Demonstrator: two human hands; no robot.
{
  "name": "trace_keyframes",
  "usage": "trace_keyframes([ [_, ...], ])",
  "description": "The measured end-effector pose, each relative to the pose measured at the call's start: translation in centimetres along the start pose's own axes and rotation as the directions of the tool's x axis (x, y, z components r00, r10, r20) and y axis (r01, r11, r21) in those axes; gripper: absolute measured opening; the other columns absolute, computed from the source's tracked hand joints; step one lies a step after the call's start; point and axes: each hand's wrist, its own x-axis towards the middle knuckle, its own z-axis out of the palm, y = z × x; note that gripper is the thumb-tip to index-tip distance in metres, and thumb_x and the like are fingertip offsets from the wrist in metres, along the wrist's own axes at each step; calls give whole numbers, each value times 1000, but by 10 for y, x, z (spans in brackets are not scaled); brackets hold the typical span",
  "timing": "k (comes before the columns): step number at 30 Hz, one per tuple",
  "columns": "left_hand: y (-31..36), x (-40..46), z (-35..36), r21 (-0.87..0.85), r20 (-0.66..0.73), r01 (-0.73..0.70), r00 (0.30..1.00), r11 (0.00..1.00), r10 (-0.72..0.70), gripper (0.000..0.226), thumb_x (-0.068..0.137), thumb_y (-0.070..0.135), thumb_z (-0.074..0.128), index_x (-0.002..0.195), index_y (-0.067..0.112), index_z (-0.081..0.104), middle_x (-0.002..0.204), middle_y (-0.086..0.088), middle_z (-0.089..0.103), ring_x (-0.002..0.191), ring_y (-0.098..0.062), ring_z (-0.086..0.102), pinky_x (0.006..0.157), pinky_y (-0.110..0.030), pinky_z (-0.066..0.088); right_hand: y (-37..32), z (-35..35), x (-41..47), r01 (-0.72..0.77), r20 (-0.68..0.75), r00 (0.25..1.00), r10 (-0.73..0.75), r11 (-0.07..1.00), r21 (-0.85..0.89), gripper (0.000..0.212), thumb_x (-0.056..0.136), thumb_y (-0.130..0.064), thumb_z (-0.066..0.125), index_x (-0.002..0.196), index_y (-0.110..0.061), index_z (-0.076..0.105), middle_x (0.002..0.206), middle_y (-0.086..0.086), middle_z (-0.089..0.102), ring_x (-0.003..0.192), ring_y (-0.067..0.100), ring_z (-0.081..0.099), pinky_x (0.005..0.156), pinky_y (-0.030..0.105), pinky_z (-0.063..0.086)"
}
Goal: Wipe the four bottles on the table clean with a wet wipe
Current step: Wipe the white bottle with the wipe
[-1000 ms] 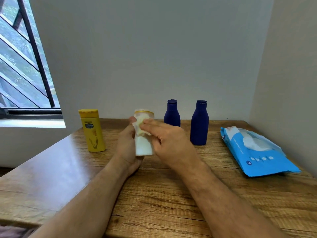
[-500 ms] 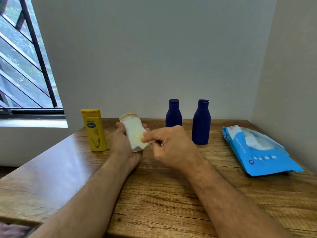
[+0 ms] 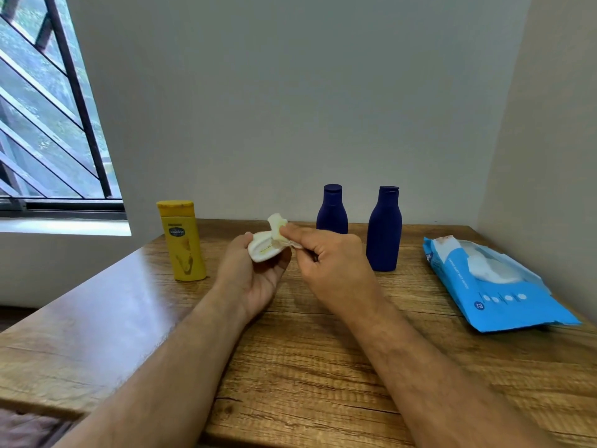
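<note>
Bottles first, from my left: I see a yellow bottle upright on the wooden table at about ten o'clock from the hands, apart from them. The white bottle is off the table, tipped well over with its base toward me and its cap end pointing to one o'clock. My left hand holds it, palm up, fingers curled under the body and the thumb on its left side. The right hand pinches the wet wipe between thumb and forefinger against the cap end; the other fingers are curled into the palm. The wipe bunches over the bottle's upper end, so I can't tell how much of the cap it covers. Past the right hand, at one o'clock, two dark blue bottles stand upright: the shorter blue bottle farther back, the taller blue bottle nearer. At three o'clock lies the blue pack of wipes, flap open, a white sheet showing.
</note>
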Motion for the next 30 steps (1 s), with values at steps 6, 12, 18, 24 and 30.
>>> trace_keyframes([
  [6, -3, 9, -5, 41, -10, -14, 1000, 999, 14, 45, 106, 27, 47, 143, 4, 41, 123, -33, 65, 102, -37, 73, 75, -45, 63, -8, 0, 1, 84, 98, 993, -60, 962, -260, 35, 99, -25, 55, 133, -19, 59, 119, -1, 67, 104, 9, 61, 94, 26, 52],
  [12, -4, 16, -11, 120, -71, -20, 997, 993, 28, 43, 102, 33, 51, 135, 6, 51, 125, -22, 67, 102, -33, 72, 88, -48, 60, -22, 8, -5, 308, 269, 937, -224, 892, -331, 32, 98, -23, 57, 127, -14, 63, 107, 4, 65, 98, 17, 61, 89, 34, 54],
  [18, -6, 4, -6, 135, 47, -9, 999, 991, 3, 23, 102, 21, 49, 106, 0, 59, 78, -15, 65, 67, -22, 69, 56, -34, 61, -18, 16, -6, 276, 127, 961, -248, 902, -333, 25, 85, -18, 72, 110, -14, 74, 95, 4, 65, 87, 17, 62, 75, 34, 58],
  [24, -5, 6, -5, 70, 139, -93, 987, 993, 83, 31, 102, 11, 48, 129, -5, 50, 97, -24, 69, 77, -24, 74, 67, -34, 64, -15, 8, -2, 132, -32, 989, -144, 962, -240, 26, 93, -17, 65, 118, -12, 70, 96, 3, 64, 87, 14, 61, 81, 32, 57],
  [30, -4, 17, -8, 43, 35, -212, 977, 976, 211, 65, 96, 12, 57, 154, 10, 29, 141, -32, 52, 97, -33, 73, 69, -39, 61, -14, 6, -2, 142, 12, 990, -143, 964, -225, 28, 95, -19, 63, 121, -13, 68, 100, 2, 62, 89, 9, 57, 83, 27, 55],
])
